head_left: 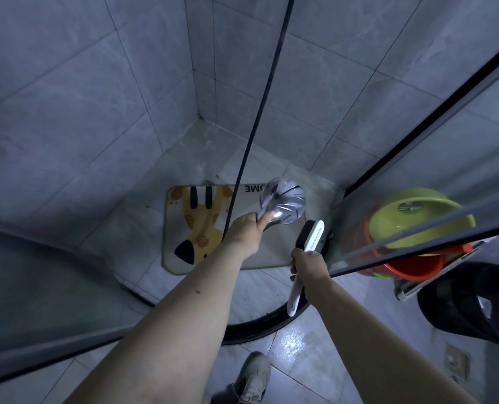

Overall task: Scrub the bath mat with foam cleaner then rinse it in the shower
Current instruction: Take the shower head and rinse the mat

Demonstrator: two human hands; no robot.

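A beige rectangular bath mat with a yellow giraffe print [201, 228] lies flat on the tiled shower floor [184, 158], in the corner of the stall. Above the mat, the left hand [246, 231] is wrapped around the handle of a round chrome shower head [283, 201] whose dark hose [259, 106] runs upward. At the mat's right edge, the right hand [308, 263] grips a white-handled scrubbing brush with dark bristles [310, 237], beside a yellow-green plastic basin [417, 217] stacked in a red bucket [408, 265] behind the glass.

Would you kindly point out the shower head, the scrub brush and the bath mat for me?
shower head [283, 201]: head view, on its round chrome face.
scrub brush [312, 236]: head view, on the white back of its head.
bath mat [197, 225]: head view, on the yellow animal print.
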